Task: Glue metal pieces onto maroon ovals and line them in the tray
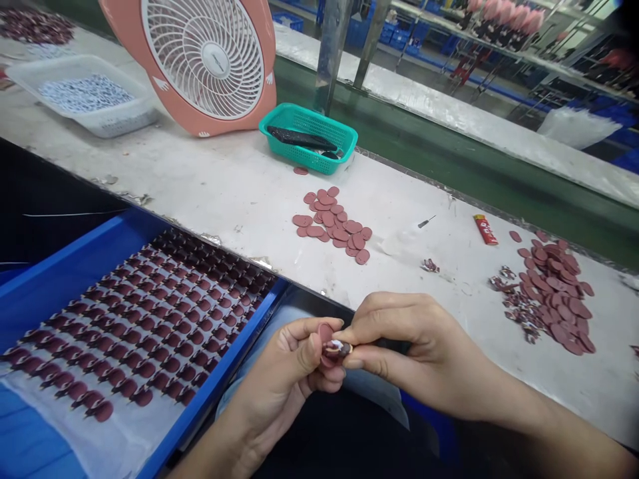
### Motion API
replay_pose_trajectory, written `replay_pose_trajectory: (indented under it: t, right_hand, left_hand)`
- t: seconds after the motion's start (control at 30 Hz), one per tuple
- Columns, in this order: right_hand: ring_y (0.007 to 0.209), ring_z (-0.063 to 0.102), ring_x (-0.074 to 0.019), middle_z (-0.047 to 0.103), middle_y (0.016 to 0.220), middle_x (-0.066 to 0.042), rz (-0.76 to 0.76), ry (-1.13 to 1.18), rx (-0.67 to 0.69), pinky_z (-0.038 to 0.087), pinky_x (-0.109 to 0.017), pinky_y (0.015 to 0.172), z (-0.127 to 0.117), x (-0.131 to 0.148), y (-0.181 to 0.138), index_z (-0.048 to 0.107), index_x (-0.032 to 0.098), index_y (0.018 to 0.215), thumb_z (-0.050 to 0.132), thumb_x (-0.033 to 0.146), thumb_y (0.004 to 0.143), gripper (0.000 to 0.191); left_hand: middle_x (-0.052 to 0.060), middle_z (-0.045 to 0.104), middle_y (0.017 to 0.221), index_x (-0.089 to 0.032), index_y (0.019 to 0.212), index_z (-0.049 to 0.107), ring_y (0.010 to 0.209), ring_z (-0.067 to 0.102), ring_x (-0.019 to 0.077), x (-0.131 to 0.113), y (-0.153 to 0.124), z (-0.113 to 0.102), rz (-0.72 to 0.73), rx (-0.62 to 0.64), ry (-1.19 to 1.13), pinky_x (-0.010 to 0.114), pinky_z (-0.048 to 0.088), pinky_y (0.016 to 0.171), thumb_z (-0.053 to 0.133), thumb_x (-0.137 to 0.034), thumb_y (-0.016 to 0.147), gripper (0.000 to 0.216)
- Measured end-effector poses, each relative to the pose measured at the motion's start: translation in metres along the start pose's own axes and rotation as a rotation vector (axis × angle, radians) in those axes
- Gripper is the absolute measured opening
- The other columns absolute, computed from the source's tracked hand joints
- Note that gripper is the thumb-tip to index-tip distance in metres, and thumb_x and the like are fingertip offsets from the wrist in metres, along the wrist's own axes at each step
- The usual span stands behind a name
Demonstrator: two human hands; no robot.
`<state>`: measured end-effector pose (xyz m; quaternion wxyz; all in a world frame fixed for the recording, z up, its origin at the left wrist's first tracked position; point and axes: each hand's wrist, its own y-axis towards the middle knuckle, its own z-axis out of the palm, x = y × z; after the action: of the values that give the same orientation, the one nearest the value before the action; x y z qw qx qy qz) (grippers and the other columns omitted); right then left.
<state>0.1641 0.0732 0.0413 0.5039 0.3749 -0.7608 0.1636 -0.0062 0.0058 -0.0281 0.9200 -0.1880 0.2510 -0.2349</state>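
Across the frame, our pale counter [200,183] is slanting from upper left to lower right, its near edge passing behind our right hand [414,352]. Open surface is stretching left of the loose maroon discs [339,229] at centre; a fuller disc pile [559,293] is crowding the right. At lower centre, on our side of that edge, our left hand [294,366] is pinching one disc [325,331], while our right hand is gripping a small dark piece [343,348] touching it.
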Motion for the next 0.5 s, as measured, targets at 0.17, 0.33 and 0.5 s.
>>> replay_pose_trajectory:
  t: [0.17,0.33,0.5]
  right_hand:
    - [0.071,0.066,-0.0086,0.072,0.079,-0.003,0.011,0.009,0.023,0.051,-0.018,0.065,0.001,-0.004,0.004,0.076,0.017,0.087,0.068,0.021,0.093,0.010]
    - [0.073,0.066,-0.0094,0.072,0.080,-0.003,0.037,0.029,0.052,0.051,-0.019,0.066,0.002,-0.007,0.007,0.076,0.017,0.093,0.068,0.019,0.092,0.008]
    - [0.072,0.065,-0.0090,0.071,0.079,-0.002,0.076,0.039,0.065,0.050,-0.019,0.066,0.005,-0.010,0.011,0.077,0.019,0.093,0.070,0.021,0.091,0.008]
  left_hand:
    - [0.001,0.071,0.066,-0.018,0.082,0.080,0.052,0.065,0.0074,0.000,-0.001,-0.001,0.019,-0.011,-0.033,0.013,0.055,0.053,0.094,-0.030,0.062,0.027]
    - [0.000,0.072,0.067,-0.018,0.086,0.080,0.053,0.066,0.0071,-0.001,-0.003,-0.006,0.043,-0.029,-0.034,0.014,0.056,0.055,0.093,-0.030,0.063,0.029]
    - [0.000,0.071,0.065,-0.018,0.087,0.080,0.053,0.065,0.0074,0.000,-0.001,-0.014,0.046,-0.042,-0.020,0.015,0.058,0.054,0.093,-0.036,0.062,0.034]
